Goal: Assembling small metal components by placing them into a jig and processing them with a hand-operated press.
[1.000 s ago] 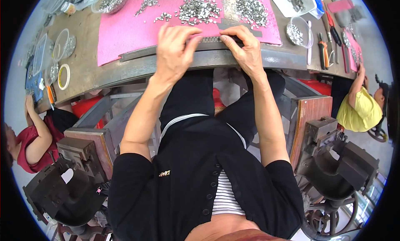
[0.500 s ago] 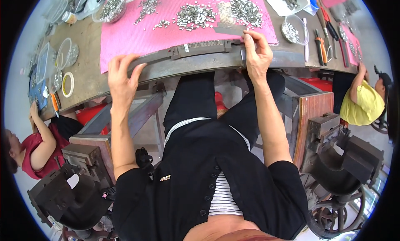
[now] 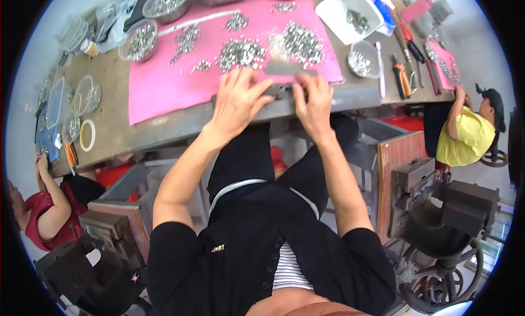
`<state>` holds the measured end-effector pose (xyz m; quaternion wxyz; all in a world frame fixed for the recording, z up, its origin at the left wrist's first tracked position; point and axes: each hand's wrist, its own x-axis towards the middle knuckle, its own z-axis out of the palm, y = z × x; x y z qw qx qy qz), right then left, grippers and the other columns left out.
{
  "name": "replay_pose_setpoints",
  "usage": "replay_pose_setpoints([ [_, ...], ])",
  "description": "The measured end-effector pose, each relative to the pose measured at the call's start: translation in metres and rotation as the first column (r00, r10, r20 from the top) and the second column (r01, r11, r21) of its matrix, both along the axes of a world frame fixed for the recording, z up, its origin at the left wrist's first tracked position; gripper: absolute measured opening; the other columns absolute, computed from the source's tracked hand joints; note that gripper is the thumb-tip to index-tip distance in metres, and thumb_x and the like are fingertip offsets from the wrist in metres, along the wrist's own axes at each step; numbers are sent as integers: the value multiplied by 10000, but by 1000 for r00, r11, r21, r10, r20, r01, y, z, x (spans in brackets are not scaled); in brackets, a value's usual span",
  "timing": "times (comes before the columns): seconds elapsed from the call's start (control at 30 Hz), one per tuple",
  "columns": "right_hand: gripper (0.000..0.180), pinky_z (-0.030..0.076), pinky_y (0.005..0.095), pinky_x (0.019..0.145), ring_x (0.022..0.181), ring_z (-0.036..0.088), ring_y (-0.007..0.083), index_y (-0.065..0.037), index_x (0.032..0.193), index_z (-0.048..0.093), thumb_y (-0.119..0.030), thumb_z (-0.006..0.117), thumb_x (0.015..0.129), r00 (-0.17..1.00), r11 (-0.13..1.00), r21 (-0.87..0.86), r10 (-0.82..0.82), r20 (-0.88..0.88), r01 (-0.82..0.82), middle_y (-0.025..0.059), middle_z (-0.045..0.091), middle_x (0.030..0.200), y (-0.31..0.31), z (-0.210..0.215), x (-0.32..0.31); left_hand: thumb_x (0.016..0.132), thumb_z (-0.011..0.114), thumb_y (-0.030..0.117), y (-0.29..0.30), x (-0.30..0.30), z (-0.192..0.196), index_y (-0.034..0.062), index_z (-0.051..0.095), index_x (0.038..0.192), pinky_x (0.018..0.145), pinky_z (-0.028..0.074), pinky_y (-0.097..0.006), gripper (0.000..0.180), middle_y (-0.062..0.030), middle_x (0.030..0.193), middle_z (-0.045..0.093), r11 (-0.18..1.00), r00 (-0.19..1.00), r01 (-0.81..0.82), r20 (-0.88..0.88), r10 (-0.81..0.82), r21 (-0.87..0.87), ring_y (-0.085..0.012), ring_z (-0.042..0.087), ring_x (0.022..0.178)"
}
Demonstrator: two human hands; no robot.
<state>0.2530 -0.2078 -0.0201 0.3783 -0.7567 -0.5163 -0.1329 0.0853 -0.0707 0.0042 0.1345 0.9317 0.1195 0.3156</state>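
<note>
At the front edge of the bench lies a slotted metal bar [image 3: 282, 91], mostly covered by my hands. My left hand [image 3: 236, 103] spans it, fingers over the far side and thumb toward the near side, closed about the bar. My right hand [image 3: 315, 100] is at its right end with fingers curled and the thumb against it; the fingertips are slightly blurred. Just behind, a flat grey metal strip [image 3: 290, 69] rests on the pink mat [image 3: 158, 97]. Beyond the strip are a pile of small silvery metal pieces [image 3: 240, 54] and another pile [image 3: 302, 42].
Tubs of metal pieces stand at the left back, including a round tub [image 3: 142, 41]. On the right are a white tray [image 3: 331, 18], a small round tub [image 3: 362, 62], a white stick [image 3: 379, 70] and orange-handled pliers [image 3: 402, 78]. Co-workers sit at far left and right.
My left hand has moved right along the bar, and my right hand has shifted left and let go of the flat strip. Both hands are now close together. The view has shifted slightly.
</note>
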Motion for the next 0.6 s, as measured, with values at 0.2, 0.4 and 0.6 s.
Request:
replay_pose_setpoints([
  [0.2, 52, 516, 303, 717, 786, 673, 198, 28, 940, 709, -9, 687, 911, 852, 959, 248, 240, -465, -135, 117, 699, 900, -2, 26, -26, 836, 778, 293, -9, -14, -13, 215, 710, 1238, 956, 344, -473, 415, -72, 1140, 586, 976, 978, -206, 43, 203, 67, -267, 534, 1073],
  [0.4, 61, 511, 329, 679, 749, 667, 219, 18, 862, 657, -18, 692, 897, 820, 916, 135, 398, -411, -377, 109, 684, 859, -6, 26, -4, 803, 786, 123, -25, -19, -16, 120, 689, 1137, 1005, 318, -471, 347, -79, 1097, 611, 982, 980, -177, 74, 182, -72, -260, 572, 1061],
  [0.6, 135, 530, 441, 765, 859, 673, 365, -21, 1019, 715, -62, 643, 912, 954, 958, 43, 287, -83, -284, 177, 668, 940, 107, 40, 77, 804, 785, 109, -31, -15, -12, 113, 655, 1180, 998, 329, -466, 397, -96, 1106, 606, 959, 962, -243, 95, 258, -146, -284, 566, 1074],
])
